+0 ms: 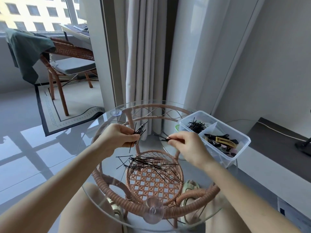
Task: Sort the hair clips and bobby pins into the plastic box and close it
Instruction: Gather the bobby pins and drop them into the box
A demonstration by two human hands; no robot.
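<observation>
A loose pile of black bobby pins (148, 165) lies on the round glass table top (193, 214). My left hand (117, 137) grips a bunch of bobby pins (139, 132) above the table. My right hand (186, 145) pinches a few bobby pins (165, 140) between thumb and fingers. At the table's right edge stands an open clear plastic box (235, 157) with a divider. Its far compartment holds bobby pins (196, 126); its near compartment holds hair clips (222, 142) in black, beige and pink.
The glass top rests on a rattan frame (151, 182) with suction cups (153, 211). A green-edged lid (176, 127) shows behind the box. A rattan chair (67, 64) with a green cloth stands far left, curtains (144, 47) behind the table. My knees are under it.
</observation>
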